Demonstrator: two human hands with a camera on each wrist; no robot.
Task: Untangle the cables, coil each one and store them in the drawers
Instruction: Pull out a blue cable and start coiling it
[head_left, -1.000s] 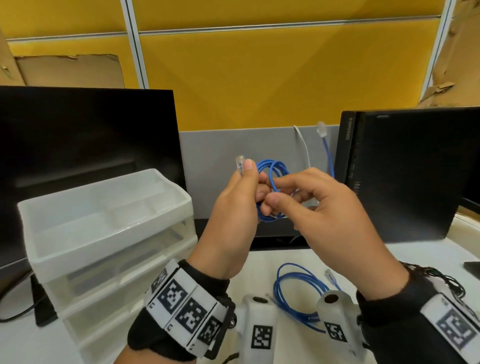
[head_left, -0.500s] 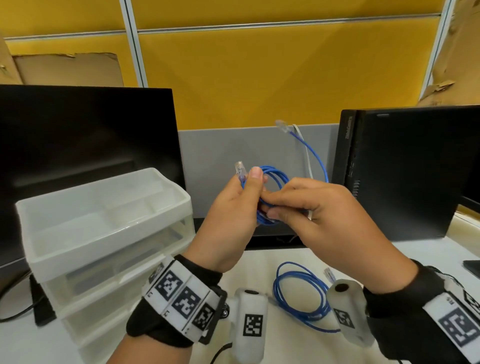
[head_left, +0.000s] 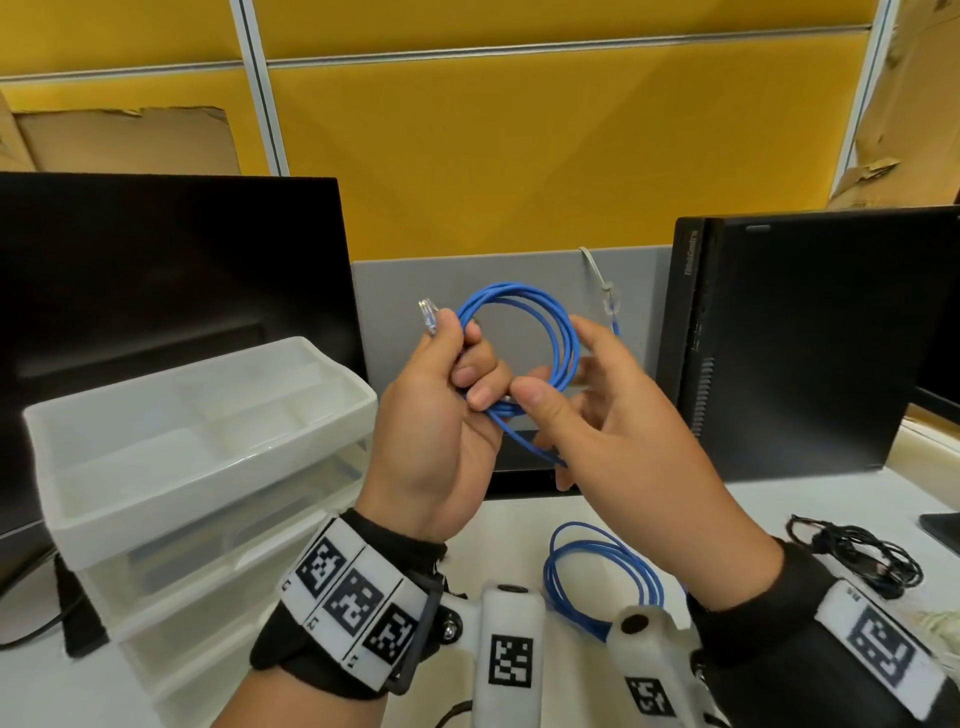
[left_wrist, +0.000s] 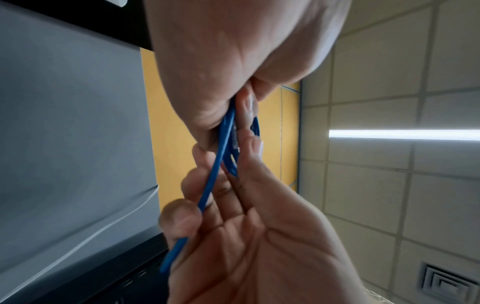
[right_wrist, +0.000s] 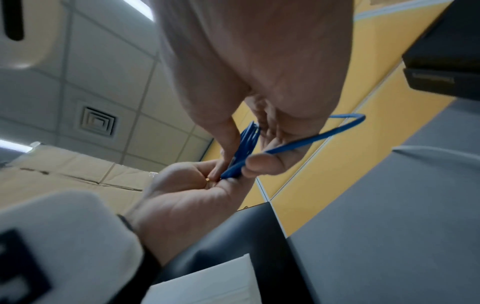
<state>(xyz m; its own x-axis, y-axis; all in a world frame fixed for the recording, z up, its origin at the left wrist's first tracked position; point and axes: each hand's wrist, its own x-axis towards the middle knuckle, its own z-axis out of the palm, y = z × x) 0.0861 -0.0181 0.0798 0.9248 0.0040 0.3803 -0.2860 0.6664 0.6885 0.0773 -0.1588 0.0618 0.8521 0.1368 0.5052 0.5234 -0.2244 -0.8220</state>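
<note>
Blue cable now stands in a wider loop than half a second ago; left hand grips the gathered turns, plug up by the thumb; right hand has loosened, thumb pinching the strands, tail across its fingers; likely one more turn, then the drawers at left.

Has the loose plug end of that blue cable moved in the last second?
Yes. The loose plug has dropped from the grey partition's top edge to lower down its face, nearer the right hand.
</note>
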